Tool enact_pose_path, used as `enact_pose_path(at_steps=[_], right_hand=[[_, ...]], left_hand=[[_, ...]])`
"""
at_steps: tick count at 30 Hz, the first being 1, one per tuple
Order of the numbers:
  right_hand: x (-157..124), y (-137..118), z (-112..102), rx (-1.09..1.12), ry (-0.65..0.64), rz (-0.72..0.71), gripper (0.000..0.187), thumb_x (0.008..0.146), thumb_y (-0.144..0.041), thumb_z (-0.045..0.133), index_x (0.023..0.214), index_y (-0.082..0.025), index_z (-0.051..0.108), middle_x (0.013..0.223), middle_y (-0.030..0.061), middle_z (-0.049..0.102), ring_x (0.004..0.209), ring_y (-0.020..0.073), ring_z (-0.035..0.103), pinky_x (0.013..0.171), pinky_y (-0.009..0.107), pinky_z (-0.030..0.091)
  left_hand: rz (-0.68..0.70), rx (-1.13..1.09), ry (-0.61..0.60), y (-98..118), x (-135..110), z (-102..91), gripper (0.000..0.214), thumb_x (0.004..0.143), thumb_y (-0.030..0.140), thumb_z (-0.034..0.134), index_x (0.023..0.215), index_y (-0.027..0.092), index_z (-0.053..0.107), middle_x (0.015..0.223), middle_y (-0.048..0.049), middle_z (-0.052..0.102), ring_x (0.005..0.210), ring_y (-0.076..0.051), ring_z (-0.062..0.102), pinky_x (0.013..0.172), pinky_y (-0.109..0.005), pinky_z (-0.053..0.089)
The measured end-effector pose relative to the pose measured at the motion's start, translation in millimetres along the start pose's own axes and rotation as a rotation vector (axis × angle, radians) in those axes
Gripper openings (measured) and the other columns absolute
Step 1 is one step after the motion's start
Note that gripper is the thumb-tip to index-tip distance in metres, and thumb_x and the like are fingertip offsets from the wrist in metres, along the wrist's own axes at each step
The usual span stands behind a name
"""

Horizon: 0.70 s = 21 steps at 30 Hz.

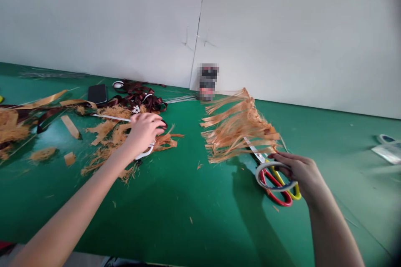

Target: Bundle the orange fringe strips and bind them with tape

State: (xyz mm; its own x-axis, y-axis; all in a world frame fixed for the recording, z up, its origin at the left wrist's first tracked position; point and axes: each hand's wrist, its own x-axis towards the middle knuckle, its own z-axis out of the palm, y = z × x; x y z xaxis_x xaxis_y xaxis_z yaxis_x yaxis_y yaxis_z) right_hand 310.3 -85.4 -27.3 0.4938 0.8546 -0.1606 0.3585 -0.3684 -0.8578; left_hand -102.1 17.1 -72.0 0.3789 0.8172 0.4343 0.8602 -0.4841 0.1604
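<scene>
My left hand [144,130] reaches out over a heap of tan raffia scraps [108,131] and dark brown ribbon [139,94]; its fingers curl closed around something dark, with a white ring [145,153] just under the palm. My right hand [299,171] is closed on a white tape ring [272,175] and a fringed bundle of tan raffia [239,127], which sticks up and leftward. Beneath that hand lie scissors with red and yellow handles [280,190] on the green table [194,200].
A black phone [97,93] lies at the back left beside a small white roll [118,84]. Thin wires [180,99] rest by the white wall panels [250,29]. A clear packet [388,150] sits at the far right. More raffia [11,127] piles at the left edge.
</scene>
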Motion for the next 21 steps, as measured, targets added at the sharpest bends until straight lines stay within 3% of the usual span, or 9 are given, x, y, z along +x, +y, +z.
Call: enact_pose_path(at_steps=[3, 6, 11, 14, 17, 21], right_hand=[[0, -8, 11, 0.129, -0.034, 0.112, 0.02, 0.06, -0.027, 0.071, 0.074, -0.012, 0.073, 0.056, 0.004, 0.061, 0.043, 0.01, 0.045, 0.042, 0.026, 0.033], [-7, -31, 27, 0.198, -0.101, 0.029, 0.027, 0.057, -0.03, 0.073, 0.078, -0.013, 0.073, 0.052, 0.0001, 0.058, 0.042, 0.0079, 0.041, 0.04, 0.023, 0.03], [-27, -89, 54, 0.387, -0.315, -0.142, 0.017, 0.061, -0.03, 0.071, 0.065, -0.013, 0.069, 0.045, -0.0041, 0.044, 0.039, 0.0037, 0.029, 0.037, 0.02, 0.016], [-31, -109, 67, 0.509, -0.482, -0.148, 0.015, 0.063, -0.028, 0.07, 0.06, -0.014, 0.065, 0.041, -0.0064, 0.037, 0.037, 0.0031, 0.027, 0.036, 0.02, 0.012], [-28, -103, 81, 0.555, -0.562, -0.074, 0.015, 0.063, -0.028, 0.069, 0.065, -0.013, 0.066, 0.039, -0.0075, 0.035, 0.037, 0.0027, 0.024, 0.037, 0.02, 0.011], [-26, -64, 102, 0.438, -0.48, 0.101, 0.019, 0.062, -0.032, 0.064, 0.062, -0.013, 0.063, 0.039, -0.008, 0.035, 0.037, 0.0033, 0.02, 0.038, 0.022, 0.012]], left_hand=[[-0.157, -0.027, 0.175, 1, -7, -14.7, 0.018, 0.089, 0.025, 0.049, 0.093, 0.023, 0.067, 0.108, -0.0057, 0.065, 0.102, -0.027, 0.055, 0.091, -0.047, 0.035], [-0.256, -0.116, 0.326, 12, -15, -18.0, 0.02, 0.087, 0.017, 0.045, 0.092, 0.02, 0.064, 0.099, -0.0058, 0.065, 0.098, -0.024, 0.058, 0.088, -0.04, 0.042], [-0.294, -0.192, 0.454, 38, -25, -6.4, 0.02, 0.079, 0.007, 0.044, 0.079, 0.019, 0.06, 0.087, -0.0053, 0.065, 0.09, -0.023, 0.059, 0.083, -0.038, 0.045], [-0.294, -0.203, 0.544, 50, -29, -4.8, 0.02, 0.079, 0.006, 0.044, 0.073, 0.02, 0.058, 0.081, -0.0041, 0.065, 0.085, -0.021, 0.06, 0.08, -0.038, 0.045], [-0.253, -0.181, 0.649, 56, -33, -10.5, 0.02, 0.082, 0.008, 0.047, 0.069, 0.02, 0.057, 0.077, -0.0026, 0.067, 0.083, -0.02, 0.061, 0.08, -0.038, 0.045], [-0.221, -0.166, 0.722, 57, -38, -19.8, 0.023, 0.087, 0.011, 0.048, 0.068, 0.021, 0.058, 0.076, -0.0012, 0.067, 0.08, -0.019, 0.063, 0.081, -0.038, 0.046]])
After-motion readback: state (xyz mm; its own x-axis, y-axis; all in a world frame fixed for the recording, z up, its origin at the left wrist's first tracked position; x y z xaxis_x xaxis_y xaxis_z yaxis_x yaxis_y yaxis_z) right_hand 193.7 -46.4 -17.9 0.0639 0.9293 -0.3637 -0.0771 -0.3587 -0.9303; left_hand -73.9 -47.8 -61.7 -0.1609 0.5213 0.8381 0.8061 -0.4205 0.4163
